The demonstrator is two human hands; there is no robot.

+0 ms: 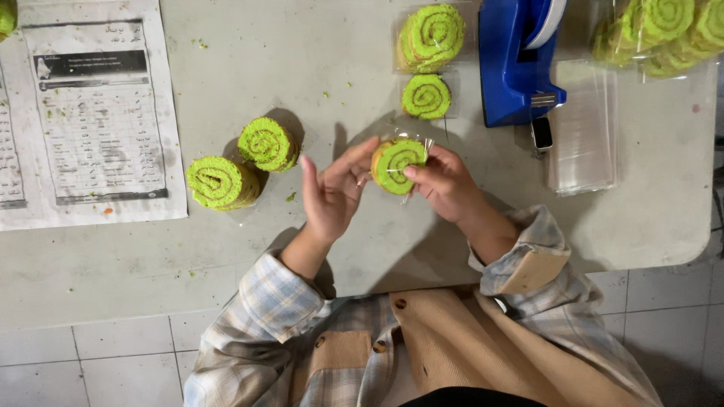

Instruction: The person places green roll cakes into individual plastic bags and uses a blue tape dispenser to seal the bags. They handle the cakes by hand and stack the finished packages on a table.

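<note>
Bare roll slices (241, 162) lie left, tape dispenser (516, 64) ahead; my right hand (445, 185) pinches the seemingly wrapped slice (394, 166), left hand (332, 192) fingers spread, touching it.

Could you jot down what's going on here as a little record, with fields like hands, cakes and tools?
right hand: holds a green swirl cake slice in a clear wrapper
left hand: open, fingertips on the same slice
unwrapped slices: two, on the table to the left
wrapped slices: two packs beyond the hands
tape dispenser: blue, right of those packs
empty clear bags: stacked beside the dispenser
printed paper: far left
</note>
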